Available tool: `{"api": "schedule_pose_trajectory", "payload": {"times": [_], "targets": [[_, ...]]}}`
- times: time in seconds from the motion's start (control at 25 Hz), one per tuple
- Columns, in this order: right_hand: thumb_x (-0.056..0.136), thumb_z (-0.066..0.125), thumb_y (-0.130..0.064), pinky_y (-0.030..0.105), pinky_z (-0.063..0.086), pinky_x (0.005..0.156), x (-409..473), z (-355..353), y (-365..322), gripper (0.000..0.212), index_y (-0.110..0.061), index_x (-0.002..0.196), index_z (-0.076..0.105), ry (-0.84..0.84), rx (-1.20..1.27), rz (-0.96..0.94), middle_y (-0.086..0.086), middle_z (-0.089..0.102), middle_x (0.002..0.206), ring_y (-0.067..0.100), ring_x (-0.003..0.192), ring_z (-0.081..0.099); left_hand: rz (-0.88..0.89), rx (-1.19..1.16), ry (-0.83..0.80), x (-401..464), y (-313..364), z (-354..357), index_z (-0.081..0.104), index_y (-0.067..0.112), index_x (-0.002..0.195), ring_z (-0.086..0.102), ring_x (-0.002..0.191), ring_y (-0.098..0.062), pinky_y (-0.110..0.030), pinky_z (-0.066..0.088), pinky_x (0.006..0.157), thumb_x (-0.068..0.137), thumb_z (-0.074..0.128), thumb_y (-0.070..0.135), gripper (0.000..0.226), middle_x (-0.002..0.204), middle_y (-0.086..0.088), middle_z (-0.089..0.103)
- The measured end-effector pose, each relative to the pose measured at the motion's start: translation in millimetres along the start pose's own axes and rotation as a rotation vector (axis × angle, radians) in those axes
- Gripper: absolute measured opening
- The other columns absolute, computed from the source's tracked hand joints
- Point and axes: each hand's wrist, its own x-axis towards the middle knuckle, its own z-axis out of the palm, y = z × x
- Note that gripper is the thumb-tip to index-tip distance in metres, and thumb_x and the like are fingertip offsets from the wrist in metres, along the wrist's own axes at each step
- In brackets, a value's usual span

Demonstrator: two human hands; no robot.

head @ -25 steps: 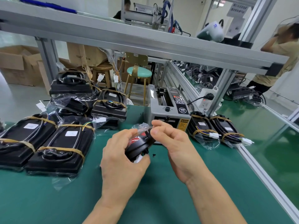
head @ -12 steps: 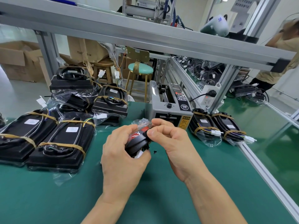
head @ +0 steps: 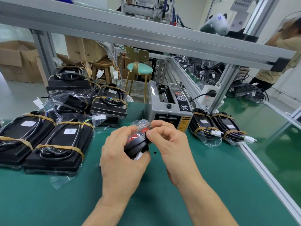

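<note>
Gripping the black part point(head: 136, 146), my left hand point(head: 120, 162) hides its underside; right hand point(head: 169, 144) pinches its crumpled plastic bag point(head: 141, 124).

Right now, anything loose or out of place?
A tiny black bit lies loose on the green mat, near the black part that the left hand grips; what it is, I cannot tell. Nothing else stands out.

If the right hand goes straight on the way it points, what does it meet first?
The black part in its clear bag, gripped by the left hand. The right hand pinches that bag, so they touch at once. Beyond that, depth is unclear.
</note>
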Motion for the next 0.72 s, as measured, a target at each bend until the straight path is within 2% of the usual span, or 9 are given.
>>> {"api": "schedule_pose_trajectory", "payload": {"times": [0.16, 0.36, 0.4, 0.48, 0.56, 0.64, 0.72], "targets": [[0.079, 0.070, -0.002, 0.008, 0.046, 0.071, 0.8, 0.8, -1.0, 0.024, -0.014, 0.058, 0.070, 0.012, -0.029, -0.005, -0.006, 0.061, 0.109, -0.005, 0.080, 0.061, -0.018, -0.002, -0.002, 0.4, -0.4, -0.4, 0.063, 0.023, 0.109, 0.060, 0.101, -0.019, -0.045, 0.047, 0.090, 0.061, 0.079, -0.001, 0.056, 0.105, 0.013, 0.060], [0.078, 0.071, -0.001, 0.008, 0.045, 0.067, 0.9, -1.4, -3.9, 0.025, -0.017, 0.059, 0.070, -0.003, -0.081, -0.017, -0.005, 0.061, 0.107, -0.004, 0.081, 0.061, -0.014, -0.008, -0.010, 1.1, -0.4, -0.4, 0.063, 0.021, 0.109, 0.060, 0.101, -0.019, -0.046, 0.047, 0.090, 0.061, 0.079, -0.001, 0.055, 0.105, 0.012, 0.061], [0.078, 0.071, -0.001, 0.009, 0.045, 0.067, 1.2, -1.5, -3.1, 0.023, -0.018, 0.062, 0.070, 0.011, -0.091, -0.017, -0.005, 0.062, 0.105, -0.004, 0.082, 0.062, -0.012, -0.008, -0.011, 1.0, -0.1, -0.4, 0.063, 0.021, 0.109, 0.060, 0.102, -0.019, -0.046, 0.047, 0.091, 0.062, 0.078, 0.001, 0.053, 0.105, 0.012, 0.061], [0.078, 0.071, 0.000, 0.014, 0.049, 0.073, 0.7, -1.4, 1.5, 0.019, -0.018, 0.081, 0.067, 0.059, -0.012, 0.016, -0.006, 0.065, 0.098, 0.000, 0.089, 0.064, -0.007, -0.006, -0.012, 0.5, 1.7, -0.5, 0.063, 0.022, 0.109, 0.060, 0.101, -0.018, -0.045, 0.047, 0.091, 0.061, 0.074, 0.011, 0.050, 0.105, 0.013, 0.060], [0.081, 0.068, -0.002, 0.020, 0.050, 0.084, 2.8, -0.8, 3.4, 0.025, -0.017, 0.099, 0.060, 0.072, 0.123, 0.076, -0.006, 0.064, 0.099, 0.005, 0.100, 0.063, -0.002, -0.010, -0.006, -0.3, 3.8, -1.5, 0.062, 0.026, 0.108, 0.059, 0.100, -0.017, -0.043, 0.047, 0.091, 0.059, 0.072, 0.014, 0.051, 0.105, 0.014, 0.060], [0.082, 0.070, -0.009, 0.020, 0.047, 0.084, 5.1, 1.5, 4.1, 0.028, -0.019, 0.105, 0.059, 0.039, 0.077, 0.067, -0.006, 0.063, 0.101, 0.006, 0.099, 0.061, 0.007, -0.015, 0.002, 1.0, 1.9, -3.1, 0.061, 0.031, 0.106, 0.060, 0.100, -0.016, -0.038, 0.048, 0.091, 0.060, 0.074, 0.011, 0.052, 0.104, 0.015, 0.060], [0.081, 0.072, -0.011, 0.019, 0.046, 0.082, 6.3, 4.8, 7.0, 0.029, -0.022, 0.104, 0.059, 0.026, 0.050, 0.055, -0.008, 0.062, 0.100, 0.007, 0.097, 0.060, -0.004, -0.032, 0.000, 2.6, -3.7, -4.5, 0.063, 0.027, 0.106, 0.060, 0.101, -0.014, -0.033, 0.048, 0.091, 0.061, 0.079, 0.004, 0.053, 0.105, 0.012, 0.062]]}}
